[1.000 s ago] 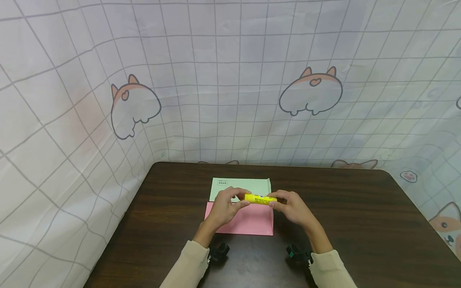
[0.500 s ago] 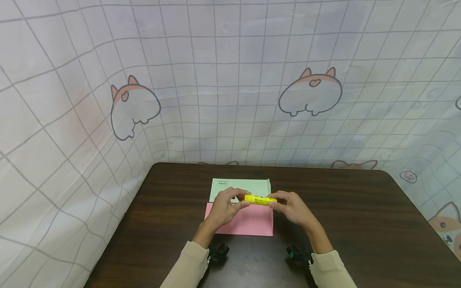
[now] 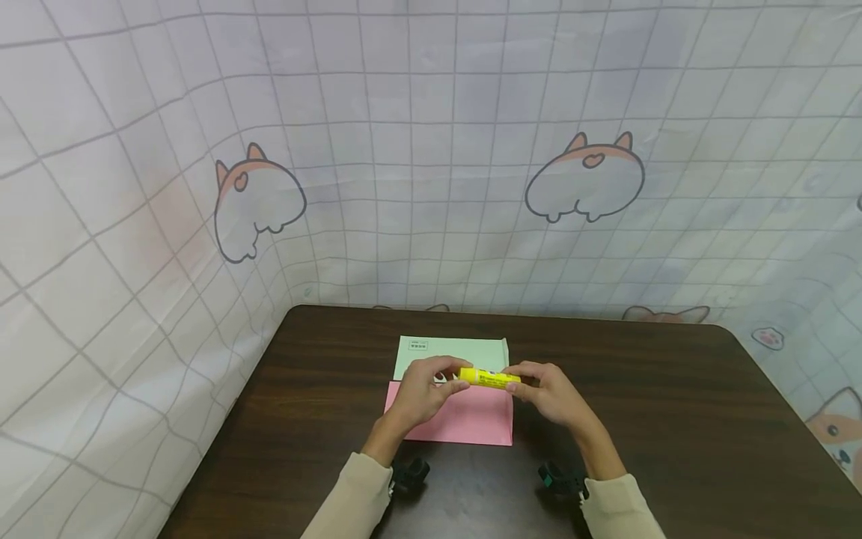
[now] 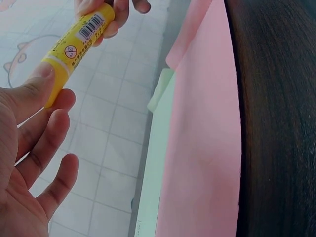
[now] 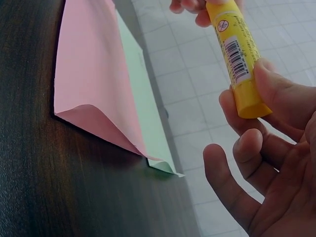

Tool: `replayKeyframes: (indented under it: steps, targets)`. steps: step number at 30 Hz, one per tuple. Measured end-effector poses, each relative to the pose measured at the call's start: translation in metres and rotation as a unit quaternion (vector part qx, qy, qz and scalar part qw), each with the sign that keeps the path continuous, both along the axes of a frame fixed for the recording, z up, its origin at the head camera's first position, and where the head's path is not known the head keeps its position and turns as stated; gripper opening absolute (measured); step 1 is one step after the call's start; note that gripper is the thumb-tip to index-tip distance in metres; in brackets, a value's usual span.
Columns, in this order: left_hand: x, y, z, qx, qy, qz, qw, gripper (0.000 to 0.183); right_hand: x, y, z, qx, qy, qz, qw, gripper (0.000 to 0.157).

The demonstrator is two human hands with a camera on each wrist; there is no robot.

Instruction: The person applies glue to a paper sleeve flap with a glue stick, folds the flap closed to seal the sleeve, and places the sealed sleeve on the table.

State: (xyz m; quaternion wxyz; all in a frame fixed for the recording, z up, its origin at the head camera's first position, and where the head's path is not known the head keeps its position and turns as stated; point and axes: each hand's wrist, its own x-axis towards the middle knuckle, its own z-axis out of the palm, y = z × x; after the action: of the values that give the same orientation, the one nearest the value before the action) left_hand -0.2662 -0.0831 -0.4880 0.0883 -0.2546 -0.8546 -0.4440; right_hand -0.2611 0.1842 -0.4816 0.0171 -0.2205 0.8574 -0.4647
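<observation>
A yellow glue stick (image 3: 489, 378) lies level between both hands, above the two envelopes. My left hand (image 3: 423, 388) pinches its capped end between thumb and forefinger; the left wrist view shows the glue stick (image 4: 79, 44) with a barcode on its side and the other left fingers loosely bent. At the opposite end my right hand (image 3: 548, 388) grips the base with thumb and fingertips. Below them, a pink envelope (image 3: 465, 419) lies nearest me, its flap edge lifted in the right wrist view. A pale green envelope (image 3: 471, 349) lies just behind it.
The dark wooden table (image 3: 640, 389) extends to both sides of the envelopes. A white grid-patterned curtain (image 3: 417, 187) with cartoon animals hangs behind the table and along its left side. Black cameras sit at both wrists.
The head view has shifted slightly, moving the whole scene a little down and to the right. Both hands keep the same hold on the glue stick.
</observation>
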Motion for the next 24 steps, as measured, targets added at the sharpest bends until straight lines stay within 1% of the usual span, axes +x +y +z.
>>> replayKeyframes:
  steps: [4, 9, 14, 19, 24]
  targets:
    - [0.0002, -0.0008, 0.0005, 0.001, 0.005, 0.005, 1.0000, 0.028, -0.0002, -0.0004, 0.0008, -0.002, 0.002, 0.004, 1.000, 0.026]
    - [0.0005, -0.0009, 0.0015, -0.002, 0.000, 0.000, 1.0000, 0.029, 0.0002, 0.0010, 0.0000, 0.000, -0.006, 0.000, 1.000, 0.026]
    - [0.0014, -0.0014, 0.0028, -0.003, -0.002, 0.001, 1.0000, 0.029, -0.0007, 0.0017, -0.0014, 0.003, -0.006, 0.002, 1.000, 0.026]
    - [0.0013, -0.0016, 0.0029, 0.002, 0.000, -0.003, 1.0000, 0.028, -0.0003, 0.0014, 0.0002, 0.003, -0.007, 0.003, 1.000, 0.025]
    - [0.0010, -0.0017, 0.0021, 0.003, -0.005, -0.006, 1.0000, 0.028, 0.0012, 0.0020, 0.0019, 0.001, -0.017, 0.001, 1.000, 0.026]
